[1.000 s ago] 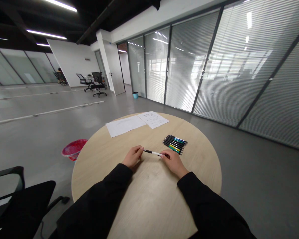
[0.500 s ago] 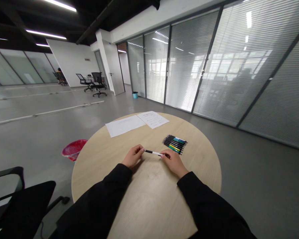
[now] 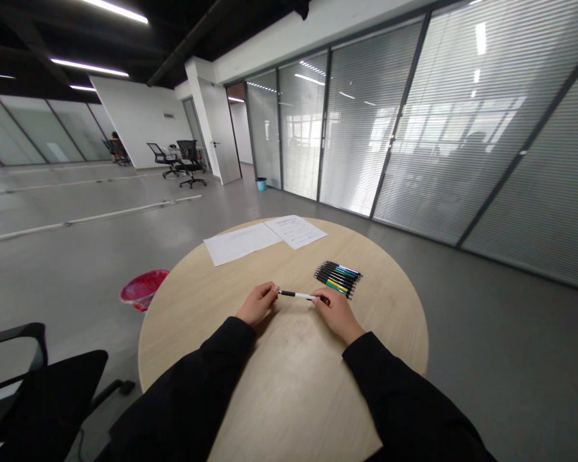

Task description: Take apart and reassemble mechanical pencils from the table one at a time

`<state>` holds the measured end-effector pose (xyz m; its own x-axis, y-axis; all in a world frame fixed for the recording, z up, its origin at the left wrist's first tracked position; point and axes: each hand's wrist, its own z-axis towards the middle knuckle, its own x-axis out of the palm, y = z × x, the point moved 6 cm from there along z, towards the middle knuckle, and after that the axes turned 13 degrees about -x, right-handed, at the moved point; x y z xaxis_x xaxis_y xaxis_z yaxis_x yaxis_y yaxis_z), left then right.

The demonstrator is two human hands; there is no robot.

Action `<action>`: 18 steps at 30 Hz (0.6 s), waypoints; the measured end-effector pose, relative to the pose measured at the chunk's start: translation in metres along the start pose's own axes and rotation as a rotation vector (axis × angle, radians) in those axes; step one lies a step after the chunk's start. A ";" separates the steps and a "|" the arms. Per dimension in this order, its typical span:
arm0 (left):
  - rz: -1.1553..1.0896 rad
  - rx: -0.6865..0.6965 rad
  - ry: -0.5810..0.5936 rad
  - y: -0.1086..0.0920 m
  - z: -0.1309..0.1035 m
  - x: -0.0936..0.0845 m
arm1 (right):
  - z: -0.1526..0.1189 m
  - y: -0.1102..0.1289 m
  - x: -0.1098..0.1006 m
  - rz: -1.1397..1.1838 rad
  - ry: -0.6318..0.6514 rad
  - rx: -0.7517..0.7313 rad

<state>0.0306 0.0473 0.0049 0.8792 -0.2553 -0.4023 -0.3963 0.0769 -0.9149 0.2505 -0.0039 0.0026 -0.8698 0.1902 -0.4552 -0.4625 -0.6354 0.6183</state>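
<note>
A black and white pen [image 3: 296, 294] lies level between my two hands, low over the round wooden table [image 3: 289, 359]. The fingertips of my left hand [image 3: 259, 303] pinch its black end. At the other end, my right hand [image 3: 336, 312] is closed on the white part, and its fingers hide the tip there. Just beyond my right hand lies a row of pens [image 3: 338, 277], side by side; most are black, with green, yellow and blue parts among them.
Two paper sheets, a plain one [image 3: 243, 243] and a printed one [image 3: 296, 231], lie at the table's far edge. A red bin [image 3: 143, 290] stands on the floor to the left. A black chair [image 3: 43, 391] is at the lower left, close to the table.
Both hands and the pen stay almost in place; my left hand has sunk very slightly. The row of pens and the papers are unchanged.
</note>
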 end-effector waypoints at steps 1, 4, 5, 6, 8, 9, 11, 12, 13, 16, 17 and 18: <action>0.008 -0.006 -0.004 0.000 0.000 0.000 | 0.000 0.001 0.000 -0.002 0.001 -0.005; 0.027 -0.025 -0.009 -0.002 -0.002 0.001 | 0.001 0.002 0.000 -0.013 -0.003 -0.014; 0.029 -0.033 -0.008 -0.002 -0.003 0.002 | 0.001 0.002 -0.001 -0.016 -0.008 -0.015; 0.029 -0.043 -0.007 -0.003 -0.003 0.002 | 0.001 0.003 -0.001 -0.019 -0.014 -0.014; 0.030 -0.059 -0.012 -0.004 -0.004 0.002 | 0.001 0.003 -0.001 -0.024 -0.022 -0.016; 0.033 -0.064 -0.014 -0.005 -0.005 0.002 | 0.001 0.004 -0.001 -0.027 -0.024 -0.017; 0.033 -0.072 -0.013 -0.006 -0.006 0.001 | 0.001 0.004 -0.001 -0.032 -0.021 -0.022; 0.026 -0.077 -0.008 -0.007 -0.006 0.002 | 0.002 0.005 -0.001 -0.035 -0.020 -0.025; 0.014 -0.085 0.000 -0.007 -0.006 0.002 | 0.002 0.005 -0.001 -0.036 -0.020 -0.030; -0.027 -0.117 0.019 -0.006 -0.007 0.003 | 0.002 0.007 -0.002 -0.036 -0.024 -0.040; -0.036 -0.123 0.023 -0.005 -0.006 0.003 | 0.002 0.008 -0.003 -0.036 -0.024 -0.041; -0.044 -0.123 0.025 -0.004 -0.006 0.003 | 0.002 0.008 -0.003 -0.036 -0.022 -0.039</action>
<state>0.0335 0.0405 0.0077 0.8900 -0.2802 -0.3598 -0.3886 -0.0529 -0.9199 0.2489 -0.0080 0.0103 -0.8563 0.2298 -0.4625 -0.4871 -0.6567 0.5757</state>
